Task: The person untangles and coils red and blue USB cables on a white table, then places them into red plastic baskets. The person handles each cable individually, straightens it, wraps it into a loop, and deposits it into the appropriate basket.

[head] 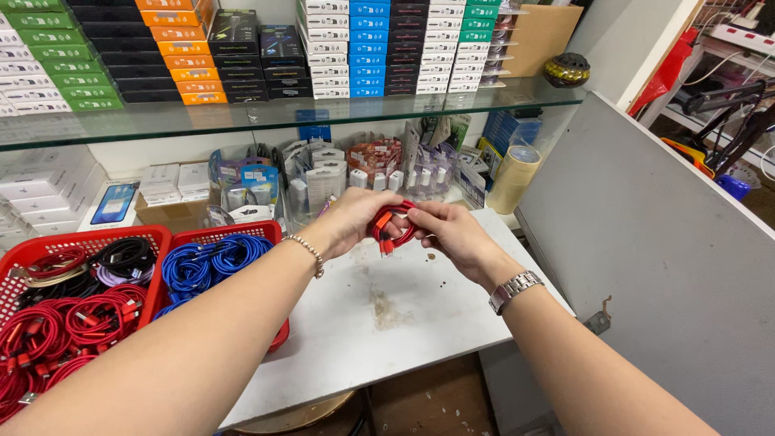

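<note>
Hands, left (355, 218) and right (448, 230), both gripping one coiled red cable (391, 226), two red baskets (165, 236) beside

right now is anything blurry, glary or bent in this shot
Head view: even indoor light, soft shadows; both hands, left and right, and the red cable are sharp; the glass shelf reflects the boxes; wide lens bows the edges and stretches the forearms.
</note>
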